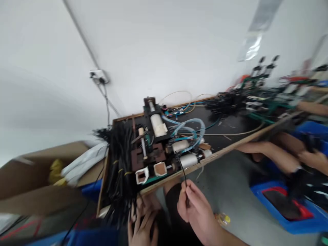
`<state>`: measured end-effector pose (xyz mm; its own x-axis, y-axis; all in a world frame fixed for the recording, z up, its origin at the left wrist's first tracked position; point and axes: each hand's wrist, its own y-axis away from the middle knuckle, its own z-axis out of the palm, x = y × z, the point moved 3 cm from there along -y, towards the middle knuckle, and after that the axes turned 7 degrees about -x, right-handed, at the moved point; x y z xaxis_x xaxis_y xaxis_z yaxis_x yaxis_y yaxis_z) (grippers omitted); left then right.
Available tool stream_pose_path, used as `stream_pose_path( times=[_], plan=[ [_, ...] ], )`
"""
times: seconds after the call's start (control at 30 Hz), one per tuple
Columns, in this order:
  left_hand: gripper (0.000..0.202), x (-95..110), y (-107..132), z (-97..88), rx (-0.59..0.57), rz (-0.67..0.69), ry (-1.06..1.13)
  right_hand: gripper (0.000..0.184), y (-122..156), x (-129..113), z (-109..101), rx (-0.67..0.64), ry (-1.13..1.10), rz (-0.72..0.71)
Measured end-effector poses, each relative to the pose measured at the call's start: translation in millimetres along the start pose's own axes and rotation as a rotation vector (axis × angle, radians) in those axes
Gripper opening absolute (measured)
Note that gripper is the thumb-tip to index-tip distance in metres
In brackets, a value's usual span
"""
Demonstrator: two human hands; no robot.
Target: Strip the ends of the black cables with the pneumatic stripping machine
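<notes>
My right hand [196, 210] pinches a thin black cable [182, 167] between thumb and fingers, in front of the table's near edge. The cable's free end points up toward a small clamping machine [156, 128] with pale cylinders and looped blue air hoses. Lower down and to the left, my left hand [143, 229] has its fingers stretched out and somewhat apart. Its fingertips are by the hanging ends of a large bundle of black cables [120, 174], tied with yellow bands. Whether they touch those ends is blurred.
The black table [228, 126] has a raised wooden edge. More black cables [225, 104] lie farther along it. An open cardboard box [30, 177] stands left. At right, a co-worker's arm [271, 155] reaches over blue bins [289, 222]. Plugs sit in a wall socket [99, 76].
</notes>
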<state>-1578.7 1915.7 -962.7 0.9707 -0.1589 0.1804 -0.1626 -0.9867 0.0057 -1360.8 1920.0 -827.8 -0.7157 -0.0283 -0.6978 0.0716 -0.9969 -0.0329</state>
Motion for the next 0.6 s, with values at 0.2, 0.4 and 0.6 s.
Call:
stream_pose_path(
  times=[0.2,0.4,0.6],
  plan=[
    [0.051,-12,18,4.7,0.086,0.1,0.06,0.031,5,28,23,-0.065,-0.139,0.22],
    [0.051,-22,24,15.1,0.102,0.098,0.125,0.031,-1,56,37,-0.185,-0.148,0.338],
    [0.052,-24,25,17.6,0.073,0.112,0.089,0.021,-17,60,49,-0.201,-0.378,0.354]
  ],
)
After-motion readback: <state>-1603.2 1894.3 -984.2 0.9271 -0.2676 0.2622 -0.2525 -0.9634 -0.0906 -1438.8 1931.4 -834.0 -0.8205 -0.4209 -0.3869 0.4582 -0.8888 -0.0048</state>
